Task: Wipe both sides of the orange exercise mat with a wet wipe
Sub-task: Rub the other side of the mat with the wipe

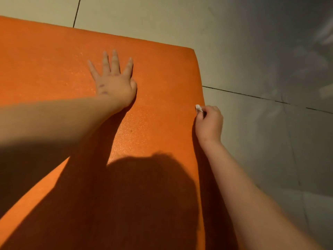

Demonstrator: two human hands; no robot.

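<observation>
Pale glossy floor tiles [252,51] with dark grout lines carry the orange exercise mat [162,87], finely pebbled foam with a rounded corner. The left hand [115,82] lies flat on it, fingers spread. At its right edge the right hand [210,121] pinches a small wadded white wet wipe [198,108]

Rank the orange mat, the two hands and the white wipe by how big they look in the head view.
1. orange mat, fills most of the view.
2. left hand, spread flat on the mat.
3. right hand, curled, so it may only look smaller.
4. wet wipe, a small wad pinched in that hand.
</observation>
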